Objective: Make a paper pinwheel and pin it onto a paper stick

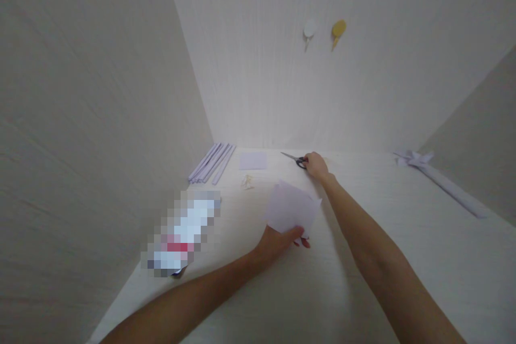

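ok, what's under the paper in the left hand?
Fingertips of the left hand show past the near edge of the paper; the thumb is on top. The rest of those fingers is covered, as is whatever lies directly beneath.

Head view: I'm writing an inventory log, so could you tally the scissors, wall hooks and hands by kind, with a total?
Scissors: 1 pair
White hook and yellow hook: 2 wall hooks
Left hand and right hand: 2 hands
Total: 5
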Demonstrator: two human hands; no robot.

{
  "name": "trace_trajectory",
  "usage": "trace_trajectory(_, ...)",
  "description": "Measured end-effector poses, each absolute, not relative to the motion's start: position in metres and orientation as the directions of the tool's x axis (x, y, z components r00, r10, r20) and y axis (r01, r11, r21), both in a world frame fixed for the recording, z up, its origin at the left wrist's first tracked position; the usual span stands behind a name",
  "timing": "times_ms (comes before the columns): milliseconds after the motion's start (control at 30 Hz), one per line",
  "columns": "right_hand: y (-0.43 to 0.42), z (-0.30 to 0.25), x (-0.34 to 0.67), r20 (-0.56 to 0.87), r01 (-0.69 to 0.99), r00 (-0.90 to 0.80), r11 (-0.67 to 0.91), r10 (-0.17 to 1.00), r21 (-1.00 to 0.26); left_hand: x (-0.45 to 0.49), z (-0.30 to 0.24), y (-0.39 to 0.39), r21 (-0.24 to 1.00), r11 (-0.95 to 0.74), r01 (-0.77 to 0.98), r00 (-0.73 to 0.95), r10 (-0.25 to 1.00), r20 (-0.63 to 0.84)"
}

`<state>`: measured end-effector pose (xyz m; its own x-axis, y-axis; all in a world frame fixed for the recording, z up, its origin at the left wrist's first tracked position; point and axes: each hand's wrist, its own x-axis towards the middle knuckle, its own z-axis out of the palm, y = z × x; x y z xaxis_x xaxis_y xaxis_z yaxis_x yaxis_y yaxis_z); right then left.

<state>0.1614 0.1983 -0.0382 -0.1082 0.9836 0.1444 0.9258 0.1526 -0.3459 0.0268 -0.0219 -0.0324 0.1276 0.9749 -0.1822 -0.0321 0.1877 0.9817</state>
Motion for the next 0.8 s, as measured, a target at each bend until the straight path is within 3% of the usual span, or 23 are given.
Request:
trace_trajectory(233, 0.157, -0.026, 0.171, 0.282, 0.767, -0.061, 0.225, 0.958, -0.601, 0.023, -0.040, -0.020, 0.986, 0.147, -0.076, 0.091, 0.986, -0.140)
trace_trajectory(467, 0.055, -0.033, 0.184, 0.180, 0.409, -0.072, 0.193, 0.981, -0.892, 0.029, -0.046, -0.007, 0.977, 0.119, -0.177, 0.028, 0.993, -0.116)
trace_trajectory(633, 0.014, -0.043, 0.175, 0.098, 0.209, -0.128, 0.123, 0.987, -0.970, 0.034, -0.046, 0.015, 0.986, 0.068, -0.154, -0.097, 0.992, -0.084)
trace_trajectory(800, 0.019, -0.047, 0.169, 0.090, 0.147, -0.198, 0.121, 0.976, -0.982, 0.035, -0.040, 0.017, 0.996, 0.040, -0.085, -0.113, 0.992, -0.050)
